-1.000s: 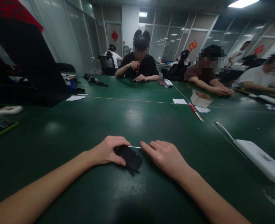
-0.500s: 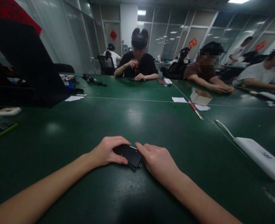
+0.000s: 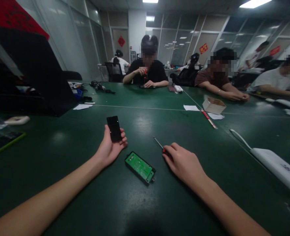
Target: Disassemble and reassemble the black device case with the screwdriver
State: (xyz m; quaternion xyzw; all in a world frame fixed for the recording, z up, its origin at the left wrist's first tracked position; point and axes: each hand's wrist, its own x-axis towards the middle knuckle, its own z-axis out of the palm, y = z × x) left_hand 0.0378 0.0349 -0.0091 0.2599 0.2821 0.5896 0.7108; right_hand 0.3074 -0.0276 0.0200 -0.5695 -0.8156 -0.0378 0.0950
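At lower centre, an open black rectangular case (image 3: pixel 137 174) holding a green circuit board (image 3: pixel 140 165) lies on a green table (image 3: pixel 98 209). Right of it, the right hand (image 3: pixel 183 160) grips a thin metal screwdriver (image 3: pixel 158 143); left of centre, the left hand (image 3: pixel 109 148) holds a flat black rectangular cover (image 3: pixel 114 128).

I see a dim scene lit by ceiling lights (image 3: pixel 256 4) along the top; soft glare whitens the counter (image 3: pixel 184 127) mid-frame, shadow pools bottom centre, and the side edges look stretched.
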